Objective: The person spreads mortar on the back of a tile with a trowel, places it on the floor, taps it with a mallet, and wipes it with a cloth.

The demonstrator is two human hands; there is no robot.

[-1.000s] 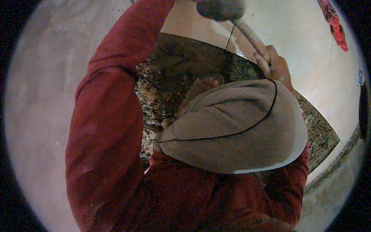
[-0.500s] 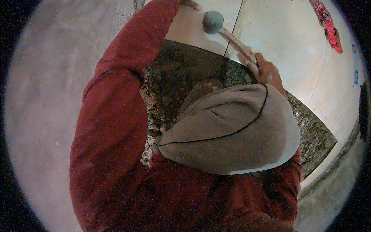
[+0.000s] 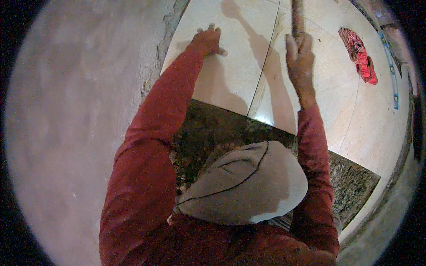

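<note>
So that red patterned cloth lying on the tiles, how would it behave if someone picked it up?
The red cloth lies crumpled in folds, so it would probably hang floppy. It looks thin, so likely light. Pushed, it would likely bunch or slide on the glossy tile, not roll.

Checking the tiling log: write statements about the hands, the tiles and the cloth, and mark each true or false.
1. The left hand lies flat on a pale floor tile. True.
2. The right hand is empty. False: it grips a wooden handle.
3. A red patterned cloth lies on the tiles to the right. True.
4. Both sleeves are blue. False: the sleeves are dark red.
</note>
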